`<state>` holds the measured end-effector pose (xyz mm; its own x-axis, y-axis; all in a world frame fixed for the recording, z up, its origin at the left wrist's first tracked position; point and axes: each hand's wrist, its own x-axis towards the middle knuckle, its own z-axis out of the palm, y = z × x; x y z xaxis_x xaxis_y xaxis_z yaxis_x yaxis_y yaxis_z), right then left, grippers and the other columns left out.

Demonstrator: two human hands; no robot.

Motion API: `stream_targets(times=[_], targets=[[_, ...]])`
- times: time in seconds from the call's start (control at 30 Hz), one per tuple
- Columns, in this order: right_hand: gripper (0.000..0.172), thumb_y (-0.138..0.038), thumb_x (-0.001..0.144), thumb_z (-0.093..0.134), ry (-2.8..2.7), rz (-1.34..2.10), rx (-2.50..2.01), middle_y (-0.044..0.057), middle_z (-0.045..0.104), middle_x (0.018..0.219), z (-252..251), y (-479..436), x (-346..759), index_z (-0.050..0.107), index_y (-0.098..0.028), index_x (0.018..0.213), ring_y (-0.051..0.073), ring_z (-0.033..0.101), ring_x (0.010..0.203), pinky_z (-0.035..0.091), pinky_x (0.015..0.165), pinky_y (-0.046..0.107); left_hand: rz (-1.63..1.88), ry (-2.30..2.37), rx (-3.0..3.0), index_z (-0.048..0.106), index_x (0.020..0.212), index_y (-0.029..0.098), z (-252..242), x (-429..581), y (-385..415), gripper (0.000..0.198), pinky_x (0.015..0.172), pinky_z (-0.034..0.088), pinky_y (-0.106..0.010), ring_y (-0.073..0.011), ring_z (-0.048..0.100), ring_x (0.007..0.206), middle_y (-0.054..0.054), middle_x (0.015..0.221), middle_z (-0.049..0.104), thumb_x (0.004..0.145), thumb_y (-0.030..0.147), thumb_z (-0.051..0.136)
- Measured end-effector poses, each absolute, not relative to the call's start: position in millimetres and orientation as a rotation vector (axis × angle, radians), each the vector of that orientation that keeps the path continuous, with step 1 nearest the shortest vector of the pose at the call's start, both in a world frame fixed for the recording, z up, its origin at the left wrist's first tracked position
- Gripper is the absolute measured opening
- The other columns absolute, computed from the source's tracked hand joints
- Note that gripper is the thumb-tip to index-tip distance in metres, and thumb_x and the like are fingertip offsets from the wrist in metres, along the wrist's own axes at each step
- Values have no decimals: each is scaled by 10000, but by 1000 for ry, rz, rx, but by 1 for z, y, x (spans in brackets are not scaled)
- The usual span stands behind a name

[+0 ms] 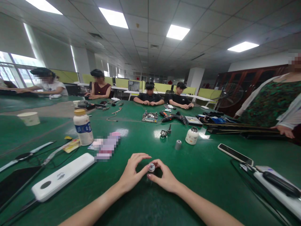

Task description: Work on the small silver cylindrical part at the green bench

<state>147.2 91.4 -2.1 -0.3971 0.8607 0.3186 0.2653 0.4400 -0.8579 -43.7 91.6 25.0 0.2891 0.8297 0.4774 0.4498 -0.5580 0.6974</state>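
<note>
A small silver metal cylinder with a round top stands upright between my hands, just above or on the table. My right hand curls round it, thumb and index finger at its side. My left hand is arched, its thumb tip against the cylinder and its fingers stretched out beyond it, apart from the thumb. Farther forward lie a second silver cylinder, a metal cap-like piece and a dark stepped part. Beside them stands a cream-coloured bottle with a face print.
On the left are a white power strip, a drink bottle, a watch and a paper cup. A phone and cables lie right. Ahead are a circuit board and power drills. Several people sit opposite; one stands right.
</note>
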Motion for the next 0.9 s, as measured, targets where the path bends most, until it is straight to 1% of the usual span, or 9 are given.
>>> stream_targets(times=[0.1,0.2,0.33,0.43,0.57,0.67,0.77,0.9], targets=[[355,-252,729,724,-1937,887,-997,20,648,957,0,90,145,577,-202,1048,186,599,886,471,810,307,1077,1187,2223,737,949,314,30,-40,95,175,988,404,-464,-265,518,1120,-39,1148,639,839,381,618],[316,-220,735,699,-1939,879,-1016,14,659,940,0,90,144,595,-204,1033,181,606,867,469,805,304,1023,1208,2243,762,859,320,32,-37,98,150,968,411,-463,-268,515,1100,-33,1113,660,830,393,634],[318,-229,724,712,-1927,863,-1047,22,665,938,0,90,144,604,-193,1021,190,610,868,469,808,312,1101,1207,2229,759,871,298,38,-41,103,188,933,426,-432,-250,535,1035,-36,1022,692,850,408,608],[319,-242,731,713,-1934,866,-1051,24,669,944,-1,89,144,609,-193,1028,191,612,871,469,815,316,1112,1324,2273,765,890,313,35,-51,112,185,923,408,-447,-261,520,1030,-36,1012,694,844,416,619],[322,-244,731,716,-1938,878,-1054,21,671,950,0,89,145,616,-198,1034,188,612,876,468,820,316,846,1560,2366,768,861,387,14,-70,124,102,886,383,-471,-292,481,1051,-23,1064,681,778,395,710],[325,-242,735,712,-1940,879,-1049,19,670,950,0,89,145,614,-202,1042,185,610,873,468,817,313,744,1622,2381,755,887,421,0,-79,129,119,871,374,-468,-298,459,1073,-16,1122,661,776,408,713],[322,-246,739,710,-1942,872,-1045,17,667,953,0,89,145,610,-206,1042,184,608,873,466,815,312,777,1618,2398,761,876,404,2,-78,128,111,877,366,-469,-297,454,1076,-16,1119,663,776,404,715],[316,-244,740,710,-1953,851,-1036,12,663,946,-1,90,145,601,-207,1034,181,606,865,462,807,307,966,1508,2376,762,890,340,24,-64,117,115,901,367,-458,-268,477,1047,-15,1044,688,829,357,666]])
